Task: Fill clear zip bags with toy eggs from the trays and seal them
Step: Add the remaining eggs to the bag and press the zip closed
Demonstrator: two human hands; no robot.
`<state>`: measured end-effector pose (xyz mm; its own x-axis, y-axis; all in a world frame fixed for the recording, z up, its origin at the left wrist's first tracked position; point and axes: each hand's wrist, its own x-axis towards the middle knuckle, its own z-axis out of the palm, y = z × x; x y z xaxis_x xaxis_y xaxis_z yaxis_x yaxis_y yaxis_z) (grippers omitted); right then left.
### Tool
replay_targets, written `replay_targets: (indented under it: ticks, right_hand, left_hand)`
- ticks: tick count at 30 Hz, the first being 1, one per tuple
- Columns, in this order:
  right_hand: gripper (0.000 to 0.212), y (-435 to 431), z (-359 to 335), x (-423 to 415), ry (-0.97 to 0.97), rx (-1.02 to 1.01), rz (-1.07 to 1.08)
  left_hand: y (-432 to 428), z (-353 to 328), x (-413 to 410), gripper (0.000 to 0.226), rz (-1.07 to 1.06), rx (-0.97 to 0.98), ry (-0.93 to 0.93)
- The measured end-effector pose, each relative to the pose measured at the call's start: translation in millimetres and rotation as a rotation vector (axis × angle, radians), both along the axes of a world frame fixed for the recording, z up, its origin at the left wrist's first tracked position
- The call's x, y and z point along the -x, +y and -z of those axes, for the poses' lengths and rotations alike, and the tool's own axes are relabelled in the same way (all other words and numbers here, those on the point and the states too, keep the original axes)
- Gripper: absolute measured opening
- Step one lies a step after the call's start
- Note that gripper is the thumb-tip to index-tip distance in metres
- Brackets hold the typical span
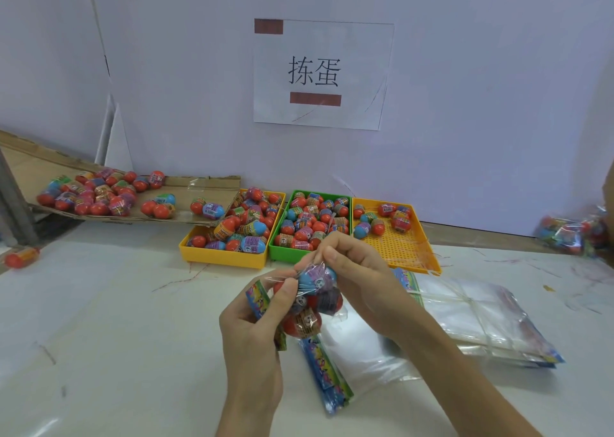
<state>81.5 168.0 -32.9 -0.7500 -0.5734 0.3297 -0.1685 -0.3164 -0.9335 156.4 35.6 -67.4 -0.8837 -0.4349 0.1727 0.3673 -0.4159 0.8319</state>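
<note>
A clear zip bag (312, 303) holding several red, blue and purple toy eggs is lifted above the table between both hands. My left hand (255, 323) pinches the bag's left edge by its colourful header strip. My right hand (352, 270) pinches the bag's top edge from the right. Behind them stand three trays of toy eggs: a yellow tray (222, 257), a green tray (282, 254) and an orange-yellow tray (402, 254) with only a few eggs.
A stack of empty clear bags (481, 317) lies at the right, another empty bag (365, 363) under my hands. A cardboard ramp (186, 190) at the left carries more eggs. Filled bags (574, 230) lie at far right. One loose egg (21, 257) rests at far left.
</note>
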Motion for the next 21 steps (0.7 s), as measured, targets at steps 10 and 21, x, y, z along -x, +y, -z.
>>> replay_targets:
  ticks: [10, 21]
  right_hand:
    - [0.012, -4, 6, -1, 0.133, -0.326, 0.209]
    - [0.015, 4, 8, 4, 0.446, -0.508, 0.376]
  left_hand:
    - [-5, 9, 4, 0.013, -0.233, 0.116, -0.057]
    - [-1, 10, 6, 0.022, -0.123, 0.306, -0.153]
